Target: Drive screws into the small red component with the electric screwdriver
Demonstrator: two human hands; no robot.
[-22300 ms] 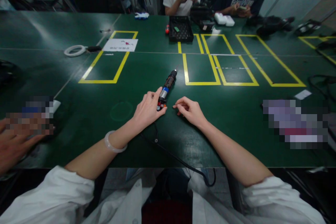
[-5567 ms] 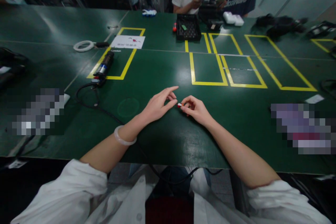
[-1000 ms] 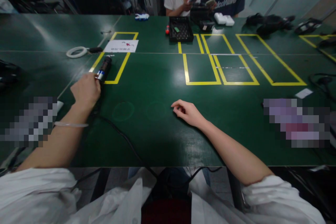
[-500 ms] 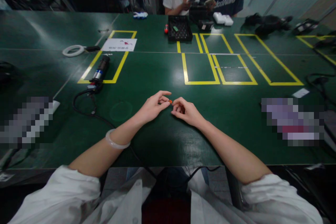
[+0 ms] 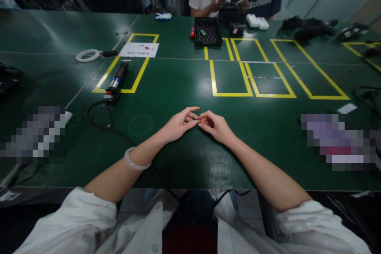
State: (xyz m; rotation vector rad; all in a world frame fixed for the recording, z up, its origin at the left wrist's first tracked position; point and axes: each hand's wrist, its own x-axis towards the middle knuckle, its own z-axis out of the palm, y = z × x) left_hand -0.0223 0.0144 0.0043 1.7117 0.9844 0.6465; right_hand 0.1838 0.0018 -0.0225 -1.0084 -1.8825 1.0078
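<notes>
A small orange piece with a silvery end (image 5: 199, 121) is pinched between my two hands, above the green table; it is too small to name more exactly. My left hand (image 5: 181, 124) has its thumb and fingertips at the silvery end, with the index finger stretched out above. At the orange end, the thumb and curled fingers of my right hand (image 5: 216, 126) close round the piece and partly hide it. The fingertips of both hands nearly meet there. A pale bangle (image 5: 134, 159) circles my left wrist.
A black cylindrical tool (image 5: 118, 76) with a cable lies left on the green table (image 5: 178, 79), near a white sheet (image 5: 139, 49) and a white coil (image 5: 88, 55). Yellow tape marks rectangles. A black tray (image 5: 207, 43) stands at the back, before two seated people.
My hands have come closer together at the fingertips. The small piece now shows its orange part by my right fingers and its silvery end by my left thumb. The view has shifted slightly.
</notes>
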